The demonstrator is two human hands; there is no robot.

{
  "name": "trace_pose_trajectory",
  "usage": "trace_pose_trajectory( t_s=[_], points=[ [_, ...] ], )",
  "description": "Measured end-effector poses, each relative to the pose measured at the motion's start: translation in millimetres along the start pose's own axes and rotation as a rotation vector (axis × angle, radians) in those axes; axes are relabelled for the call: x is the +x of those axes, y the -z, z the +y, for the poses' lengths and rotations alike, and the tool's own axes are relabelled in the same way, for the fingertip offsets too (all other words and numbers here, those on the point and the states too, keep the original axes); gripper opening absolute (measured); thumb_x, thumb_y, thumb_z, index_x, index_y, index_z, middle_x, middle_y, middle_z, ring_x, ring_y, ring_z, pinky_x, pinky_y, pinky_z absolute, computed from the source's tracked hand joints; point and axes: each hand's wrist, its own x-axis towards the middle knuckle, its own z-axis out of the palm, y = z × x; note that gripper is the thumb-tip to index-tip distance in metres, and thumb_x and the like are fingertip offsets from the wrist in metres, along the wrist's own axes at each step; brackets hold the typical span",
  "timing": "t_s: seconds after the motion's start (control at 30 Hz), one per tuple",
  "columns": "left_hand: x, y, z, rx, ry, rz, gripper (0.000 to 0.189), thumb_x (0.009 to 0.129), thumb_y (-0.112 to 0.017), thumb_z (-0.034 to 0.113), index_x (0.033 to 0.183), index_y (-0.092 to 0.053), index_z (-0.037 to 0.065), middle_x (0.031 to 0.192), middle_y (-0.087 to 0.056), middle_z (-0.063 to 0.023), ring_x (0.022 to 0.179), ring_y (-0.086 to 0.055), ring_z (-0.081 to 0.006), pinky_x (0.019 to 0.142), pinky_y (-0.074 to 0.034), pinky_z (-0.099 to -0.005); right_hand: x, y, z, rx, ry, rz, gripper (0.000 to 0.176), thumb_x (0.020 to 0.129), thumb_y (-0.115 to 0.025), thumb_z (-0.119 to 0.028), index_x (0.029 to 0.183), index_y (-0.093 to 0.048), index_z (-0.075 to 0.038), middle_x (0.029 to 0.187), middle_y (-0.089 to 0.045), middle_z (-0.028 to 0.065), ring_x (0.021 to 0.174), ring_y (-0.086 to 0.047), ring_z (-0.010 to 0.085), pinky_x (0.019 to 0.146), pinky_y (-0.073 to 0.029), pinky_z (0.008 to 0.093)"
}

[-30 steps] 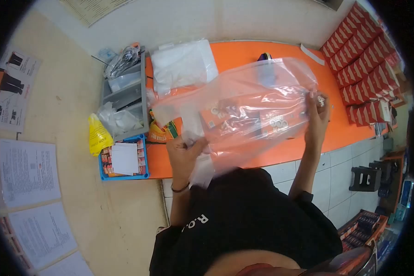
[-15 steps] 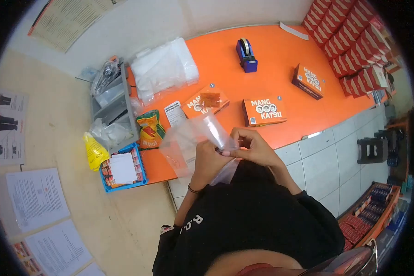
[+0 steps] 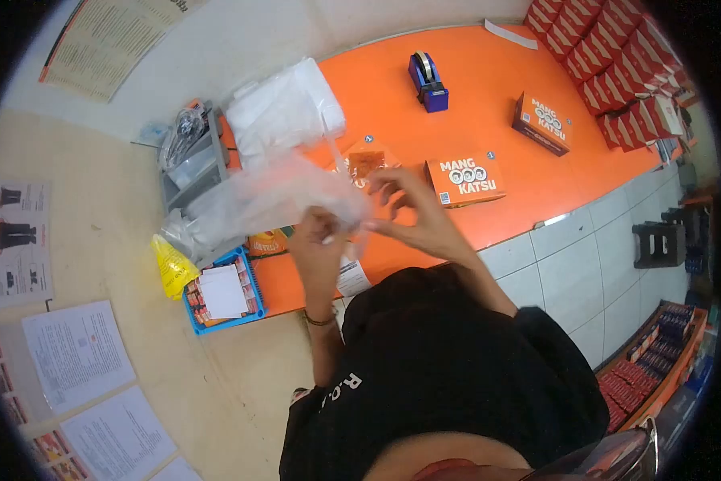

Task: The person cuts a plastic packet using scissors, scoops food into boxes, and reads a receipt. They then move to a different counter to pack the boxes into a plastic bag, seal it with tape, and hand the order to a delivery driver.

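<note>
My left hand, with a dark band at its wrist, is closed on a translucent plastic bag. The bag spreads leftward in the air, blurred by motion. My right hand is at the bag's right end, its fingers curved and apart, the thumb by the plastic. Behind the bag, partly hidden, is an orange box with a small orange-brown packet on top. Right of it lies another orange box. A white printed slip shows below my left hand.
On the orange table are a stack of white bags, a blue tape dispenser and a third box. A grey organizer and a blue basket stand left. Red boxes are stacked at right.
The bag has swung up and left, now over the organizer and the green-orange packet. My left hand has moved left; my right hand's fingers have parted from the left hand.
</note>
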Motion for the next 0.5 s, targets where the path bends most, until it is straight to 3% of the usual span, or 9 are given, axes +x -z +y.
trace_pose_trajectory(
  t_s=[0.07, 0.13, 0.2, 0.23, 0.3, 0.4, 0.43, 0.47, 0.5],
  points=[
    [-5.3, -15.9, 19.0, -0.009, 0.073, -0.076, 0.021, 0.073, -0.071, -0.002, 0.087, -0.056, 0.001, 0.077, -0.055, 0.0002, 0.075, -0.051, -0.0058, 0.066, -0.046, -0.0233, 3.4, -5.2, 10.9, 0.018, -0.021, -0.078, 0.027, 0.081, -0.068, -0.009, 0.104, -0.055, -0.004, 0.098, -0.055, 0.0008, 0.085, -0.055, 0.0103, 0.075, -0.046, 0.0263],
    [-5.6, -22.7, 33.2, -0.009, 0.039, -0.129, 0.025, 0.073, -0.074, 0.003, 0.08, -0.05, 0.003, 0.07, -0.051, 0.0013, 0.069, -0.047, -0.004, 0.062, -0.043, -0.0213, 4.4, -5.0, 27.5, 0.454, -0.198, -0.349, 0.02, 0.081, -0.067, -0.007, 0.097, -0.054, -0.003, 0.087, -0.054, 0.0003, 0.077, -0.055, 0.0087, 0.067, -0.046, 0.0243],
    [-4.4, -0.6, 9.5, 0.113, -0.071, -0.123, 0.024, 0.073, -0.073, 0.002, 0.078, -0.049, 0.003, 0.07, -0.051, 0.0011, 0.069, -0.047, -0.0038, 0.061, -0.043, -0.021, 1.0, 16.5, 12.4, 0.283, -0.259, -0.328, 0.014, 0.082, -0.066, -0.006, 0.086, -0.053, -0.002, 0.073, -0.051, 0.0002, 0.064, -0.053, 0.0068, 0.056, -0.044, 0.0224],
    [-2.0, 17.5, -3.9, 0.233, -0.189, -0.116, 0.024, 0.074, -0.071, 0.0, 0.076, -0.047, 0.003, 0.071, -0.051, 0.0009, 0.069, -0.046, -0.0036, 0.061, -0.042, -0.0206, 0.7, 37.0, 22.2, 0.159, -0.233, -0.159, 0.012, 0.082, -0.065, -0.004, 0.081, -0.052, -0.002, 0.07, -0.051, 0.0009, 0.06, -0.052, 0.0065, 0.052, -0.044, 0.0231],
    [-2.5, 66.8, -16.0, 0.181, -0.021, 0.206, 0.022, 0.075, -0.068, -0.003, 0.08, -0.047, 0.003, 0.074, -0.052, 0.0009, 0.073, -0.047, -0.0044, 0.063, -0.041, -0.0184, -0.1, 91.7, 42.1, -0.161, -0.14, 0.208, 0.015, 0.085, -0.059, -0.002, 0.072, -0.05, 0.0, 0.065, -0.052, 0.0022, 0.055, -0.054, 0.0072, 0.048, -0.048, 0.0246],
    [-1.4, 48.3, -27.2, 0.218, -0.168, 0.439, 0.02, 0.077, -0.063, -0.006, 0.088, -0.049, 0.003, 0.075, -0.054, 0.0003, 0.072, -0.048, -0.0051, 0.063, -0.04, -0.0169, -1.2, 102.3, 53.6, -0.178, -0.053, 0.321, 0.006, 0.087, -0.054, -0.002, 0.091, -0.05, -0.001, 0.079, -0.054, 0.0053, 0.066, -0.058, 0.0107, 0.058, -0.053, 0.0263],
    [3.4, 38.2, -24.3, 0.223, -0.169, 0.436, 0.02, 0.077, -0.063, -0.006, 0.088, -0.049, 0.003, 0.075, -0.054, 0.0003, 0.072, -0.048, -0.0051, 0.063, -0.04, -0.0169, -0.4, 95.0, 53.1, -0.148, 0.012, 0.449, 0.016, 0.088, -0.053, -0.002, 0.103, -0.049, -0.003, 0.088, -0.054, 0.0069, 0.074, -0.059, 0.0122, 0.063, -0.052, 0.0263],
    [12.6, 21.8, -14.7, 0.046, -0.103, 0.421, 0.022, 0.077, -0.064, -0.004, 0.093, -0.05, 0.002, 0.078, -0.055, -0.0009, 0.071, -0.049, -0.0073, 0.063, -0.041, -0.0185, 5.9, 89.3, 44.7, 0.157, -0.073, 0.446, 0.037, 0.087, -0.052, -0.001, 0.123, -0.041, -0.005, 0.105, -0.053, 0.0088, 0.089, -0.057, 0.0133, 0.073, -0.052, 0.0264],
    [15.4, 5.6, -6.7, -0.133, -0.034, 0.404, 0.025, 0.078, -0.066, -0.002, 0.099, -0.051, 0.001, 0.08, -0.057, -0.0021, 0.069, -0.051, -0.0096, 0.062, -0.042, -0.0201, 8.6, 83.1, 44.8, 0.263, -0.155, 0.404, 0.045, 0.086, -0.051, -0.001, 0.129, -0.037, -0.005, 0.11, -0.051, 0.0113, 0.095, -0.057, 0.0157, 0.08, -0.051, 0.0295]
  ],
)
